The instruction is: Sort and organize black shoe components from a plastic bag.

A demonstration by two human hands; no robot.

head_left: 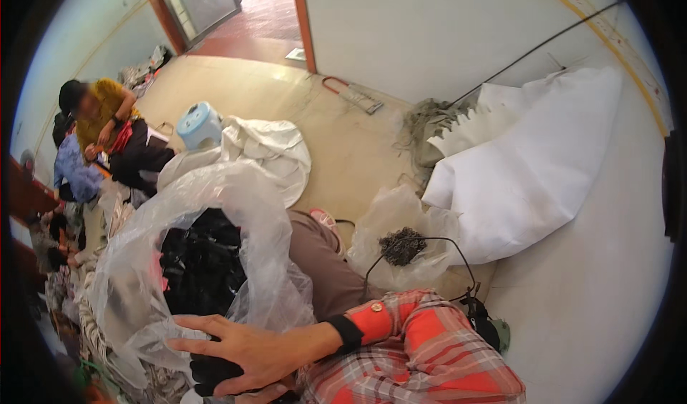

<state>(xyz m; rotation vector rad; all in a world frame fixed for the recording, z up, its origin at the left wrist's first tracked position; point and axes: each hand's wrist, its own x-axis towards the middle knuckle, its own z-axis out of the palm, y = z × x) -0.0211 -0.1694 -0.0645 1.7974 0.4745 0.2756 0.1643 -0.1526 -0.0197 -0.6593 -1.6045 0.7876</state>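
My right hand [247,350], in a red plaid sleeve with a black wristband, reaches left over a black bundle [215,372]. Its fingers and thumb are spread around the bundle and grip it; its exact kind is hidden. A sliver of skin at the lower edge looks like my left hand [268,395]; its fingers are hidden. Just beyond the right hand stands a large clear plastic bag [268,214], its mouth wide. Inside lies a heap of shiny black pieces [204,261], with a bit of pink at the side.
A small clear bag [376,221] holds a dark tangled clump [402,246]. White sheeting [526,178] leans by the right wall. A blue stool [199,125] and a white sack [268,150] stand beyond the big bag. Another person [118,132] sits at the far left.
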